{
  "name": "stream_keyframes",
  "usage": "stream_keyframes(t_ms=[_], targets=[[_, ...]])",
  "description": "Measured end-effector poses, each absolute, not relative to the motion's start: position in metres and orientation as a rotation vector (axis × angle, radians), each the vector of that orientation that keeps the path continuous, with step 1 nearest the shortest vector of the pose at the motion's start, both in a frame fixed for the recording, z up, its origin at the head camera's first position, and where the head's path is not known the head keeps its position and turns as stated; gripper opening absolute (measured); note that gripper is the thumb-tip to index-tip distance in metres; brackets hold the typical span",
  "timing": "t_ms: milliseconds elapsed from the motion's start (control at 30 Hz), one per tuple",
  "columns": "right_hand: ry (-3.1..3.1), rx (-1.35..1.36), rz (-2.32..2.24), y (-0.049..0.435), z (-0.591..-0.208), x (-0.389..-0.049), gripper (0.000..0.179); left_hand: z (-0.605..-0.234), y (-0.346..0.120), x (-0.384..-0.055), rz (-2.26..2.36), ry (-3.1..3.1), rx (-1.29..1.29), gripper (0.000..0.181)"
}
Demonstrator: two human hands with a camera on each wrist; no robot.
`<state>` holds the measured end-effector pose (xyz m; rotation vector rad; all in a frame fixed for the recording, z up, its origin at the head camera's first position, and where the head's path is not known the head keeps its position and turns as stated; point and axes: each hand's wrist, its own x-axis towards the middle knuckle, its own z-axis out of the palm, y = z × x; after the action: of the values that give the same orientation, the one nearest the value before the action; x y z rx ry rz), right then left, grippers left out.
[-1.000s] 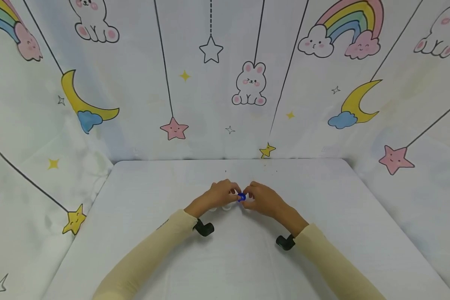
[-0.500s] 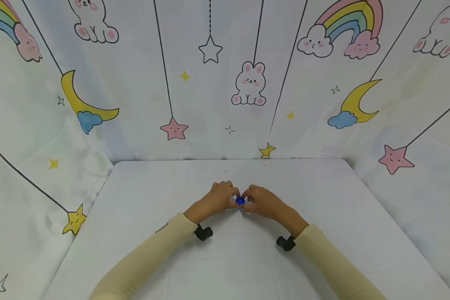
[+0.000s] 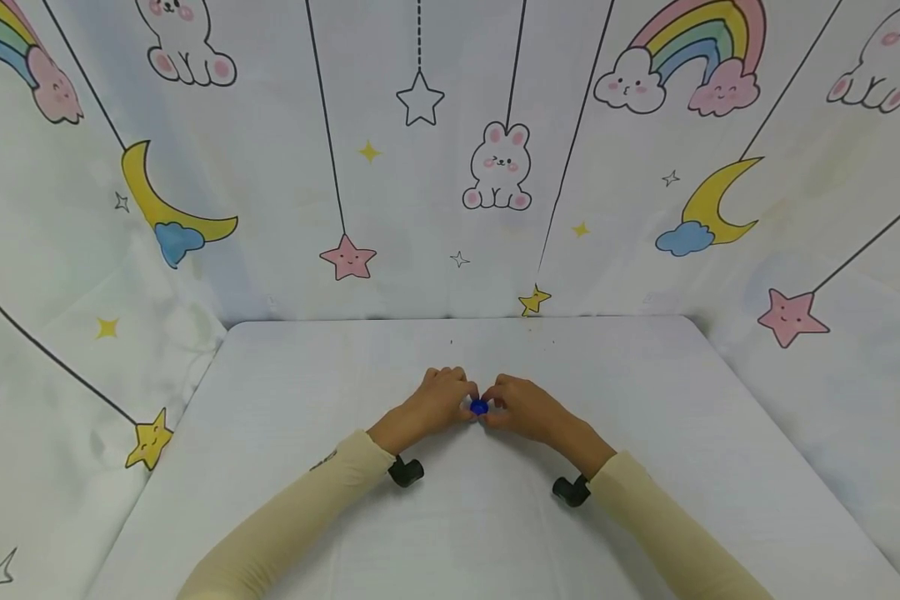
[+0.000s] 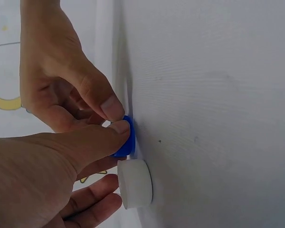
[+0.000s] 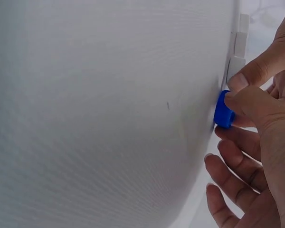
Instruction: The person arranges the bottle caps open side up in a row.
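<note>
Both hands meet over a blue bottle cap (image 3: 479,407) near the middle of the table. My left hand (image 3: 437,402) pinches it from the left between thumb and index finger. On the opposite side my right hand (image 3: 528,406) grips it likewise, thumb nearest to me. In the left wrist view the blue cap (image 4: 131,142) is partly covered by the thumbs. A round white cap-like piece (image 4: 135,184) stands on the table close to the left hand's lower fingers. The right wrist view has the blue cap (image 5: 223,110) low against the table surface, with the right hand's other fingers spread loosely.
Several white pieces (image 5: 240,44) line up beyond the hands in the right wrist view. A white cloth covers the table (image 3: 450,517). Behind it hangs a printed backdrop (image 3: 270,167). Each wrist carries a small black camera (image 3: 407,472).
Both hands have shifted slightly toward me with the blue cap between them. The cap has turned in the fingers. White pieces visible beside the left hand earlier are now hidden in the head view.
</note>
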<state>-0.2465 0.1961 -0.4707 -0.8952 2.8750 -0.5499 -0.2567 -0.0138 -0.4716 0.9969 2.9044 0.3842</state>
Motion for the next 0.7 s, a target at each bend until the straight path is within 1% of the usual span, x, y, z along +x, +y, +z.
stream_keyframes(t_ms=[433, 567, 700], targets=[[2.911, -0.914, -0.511, 0.194, -0.475, -0.246, 0.028, -0.470, -0.015, -0.253, 0.368, 2.913, 0.986, 0.029], [2.910, -0.915, -0.502, 0.195, -0.474, -0.246, 0.031, -0.469, -0.017, -0.253, 0.375, 2.916, 0.988, 0.035], [2.925, -0.876, -0.491, 0.196, -0.469, -0.246, 0.037, -0.466, -0.027, -0.252, 0.434, 2.922, 0.985, 0.044]])
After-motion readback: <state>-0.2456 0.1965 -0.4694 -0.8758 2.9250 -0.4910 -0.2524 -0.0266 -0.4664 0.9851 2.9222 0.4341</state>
